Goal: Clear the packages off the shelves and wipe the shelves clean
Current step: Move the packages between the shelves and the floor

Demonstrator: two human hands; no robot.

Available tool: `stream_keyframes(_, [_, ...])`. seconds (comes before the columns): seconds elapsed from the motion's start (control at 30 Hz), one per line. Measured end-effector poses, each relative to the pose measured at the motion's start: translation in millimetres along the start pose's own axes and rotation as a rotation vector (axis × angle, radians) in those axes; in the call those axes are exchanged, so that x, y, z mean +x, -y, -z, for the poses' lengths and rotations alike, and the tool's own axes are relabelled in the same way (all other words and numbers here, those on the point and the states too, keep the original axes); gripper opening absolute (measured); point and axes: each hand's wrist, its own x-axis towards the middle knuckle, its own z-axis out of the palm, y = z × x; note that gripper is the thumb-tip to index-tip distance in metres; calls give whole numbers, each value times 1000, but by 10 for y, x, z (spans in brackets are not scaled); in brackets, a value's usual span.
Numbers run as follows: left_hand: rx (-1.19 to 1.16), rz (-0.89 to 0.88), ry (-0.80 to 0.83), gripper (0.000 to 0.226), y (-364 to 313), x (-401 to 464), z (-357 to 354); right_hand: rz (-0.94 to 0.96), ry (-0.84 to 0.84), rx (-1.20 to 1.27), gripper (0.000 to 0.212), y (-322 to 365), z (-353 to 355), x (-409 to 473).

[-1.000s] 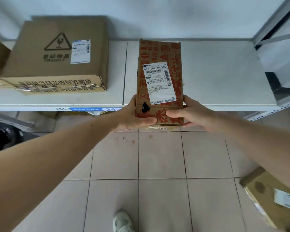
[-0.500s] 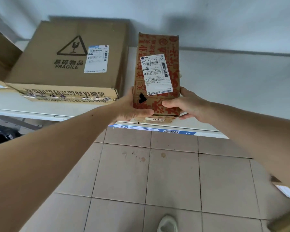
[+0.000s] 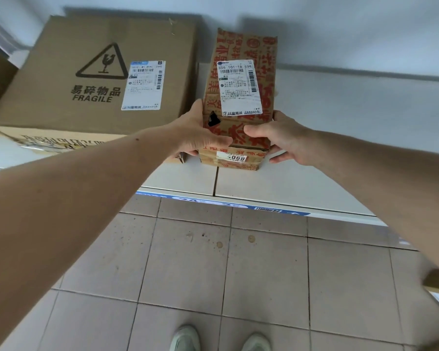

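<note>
Holding the red-printed package (image 3: 238,102) by its near end, we have it between both hands, its long axis running straight away from us toward the wall (image 3: 340,29). It sits on or just above the white shelf (image 3: 314,178); we cannot tell whether its underside touches the board. Our left hand (image 3: 198,133) wraps the package's left near corner, thumb across the top face, and our right hand (image 3: 281,138) mirrors it on the right near corner, thumb on top and fingers curled under the side. Both hands are clamped on the same end, so most of the package's length lies beyond the grip, away from us. Neither hand is nearer; they flank it evenly.

Just left of the package, almost touching it, lies the large fragile box (image 3: 99,79), flat on the same shelf. Right of the package the shelf board runs on toward the wall. Nearer us than the package, the shelf's front edge carries a blue label strip (image 3: 226,205), and beyond that edge is tiled floor (image 3: 188,269).

We judge the coming move depends on that far-reaching length: any pull toward us must keep clear of the fragile box alongside.
</note>
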Motion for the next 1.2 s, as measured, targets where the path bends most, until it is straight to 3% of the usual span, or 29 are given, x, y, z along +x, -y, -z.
stream_keyframes(0.2, [53, -16, -44, 85, -10, 67, -39, -18, -32, 14, 69, -31, -13, 25])
stream_keyframes(0.33, [138, -23, -113, 84, -44, 97, -35, -13, -77, -11, 73, -59, -45, -4])
stream_keyframes(0.57, [610, -190, -272, 110, -232, -46, -98, -79, -117, -52, 92, -218, 3, -195])
stream_keyframes(0.9, [1027, -453, -195, 60, -686, -361, -757, -152, -183, -404, 64, -976, 405, -929])
stream_keyframes(1.07, [1144, -517, -56, 55, -830, -528, -1404, -238, -199, -687, 55, -1542, 598, -1496])
stream_keyframes(1.2, [1217, -559, 78, 46, -861, -664, -2029, -321, -221, -696, 57, -2087, 770, -1981])
